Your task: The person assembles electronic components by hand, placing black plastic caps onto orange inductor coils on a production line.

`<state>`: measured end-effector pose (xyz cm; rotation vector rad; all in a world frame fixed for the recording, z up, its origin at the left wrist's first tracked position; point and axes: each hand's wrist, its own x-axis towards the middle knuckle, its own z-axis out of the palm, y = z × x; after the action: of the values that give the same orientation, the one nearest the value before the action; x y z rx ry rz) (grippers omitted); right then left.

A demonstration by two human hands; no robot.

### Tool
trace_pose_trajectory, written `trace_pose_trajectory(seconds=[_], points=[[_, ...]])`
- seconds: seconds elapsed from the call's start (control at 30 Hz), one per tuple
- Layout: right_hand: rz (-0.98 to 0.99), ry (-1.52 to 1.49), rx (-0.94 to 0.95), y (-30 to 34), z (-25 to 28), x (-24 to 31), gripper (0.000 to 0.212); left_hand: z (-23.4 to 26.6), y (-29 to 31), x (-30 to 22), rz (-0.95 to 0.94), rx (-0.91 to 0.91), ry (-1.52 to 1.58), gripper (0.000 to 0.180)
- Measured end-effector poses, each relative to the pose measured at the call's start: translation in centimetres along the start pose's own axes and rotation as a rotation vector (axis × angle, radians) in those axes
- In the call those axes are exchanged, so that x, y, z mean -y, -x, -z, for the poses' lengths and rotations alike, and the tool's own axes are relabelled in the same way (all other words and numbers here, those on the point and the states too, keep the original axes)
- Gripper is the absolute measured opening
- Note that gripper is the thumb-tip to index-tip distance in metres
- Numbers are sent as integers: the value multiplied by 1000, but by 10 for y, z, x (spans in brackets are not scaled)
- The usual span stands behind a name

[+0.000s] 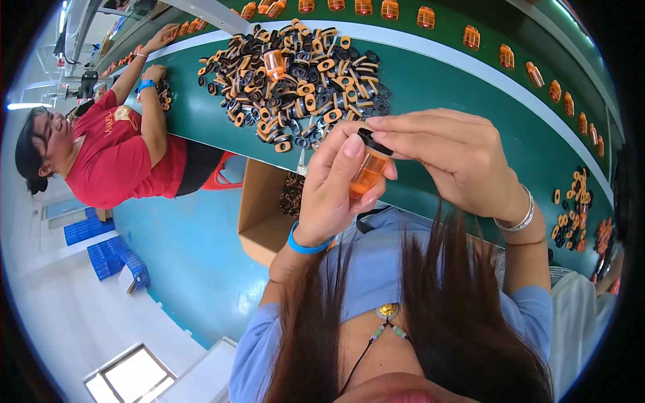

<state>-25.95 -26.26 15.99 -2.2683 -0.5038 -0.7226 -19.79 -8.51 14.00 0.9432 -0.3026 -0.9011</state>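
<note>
My left hand [327, 181] is wrapped round a clear orange bottle-shaped part [367, 174], held tilted above the near edge of the bench. A black ring-like cap [376, 142] sits on its upper end. The fingertips of my right hand [457, 144] are closed together on that cap, partly hiding it. Just beyond my hands a large heap of black and orange ring pieces [306, 101] is spread over the green bench top [430, 91]. Another clear orange part [274, 64] lies on the heap.
Along the far side, a green conveyor belt [450, 17] carries a row of orange parts. A cardboard box [259, 225] with more ring pieces stands below the bench edge. A co-worker in a red shirt [117, 151] sits at the left. A smaller pile of rings [571, 211] lies right.
</note>
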Motion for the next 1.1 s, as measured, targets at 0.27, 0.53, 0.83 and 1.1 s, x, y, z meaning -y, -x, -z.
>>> trace_pose_trajectory(seconds=[0.27,0.53,0.83,1.1], points=[[9,40,9,3,0,7,26,-2,2,1,-63,9,-41,26],[33,132,-31,5,-9,9,24,2,-1,6,-65,-8,-85,24],[-599,-967,110,-15,-21,-23,37,-1,4,2,-73,73,-533,27],[-825,-1302,373,-14,-50,-10,33,-1,9,14,-147,162,-946,34]])
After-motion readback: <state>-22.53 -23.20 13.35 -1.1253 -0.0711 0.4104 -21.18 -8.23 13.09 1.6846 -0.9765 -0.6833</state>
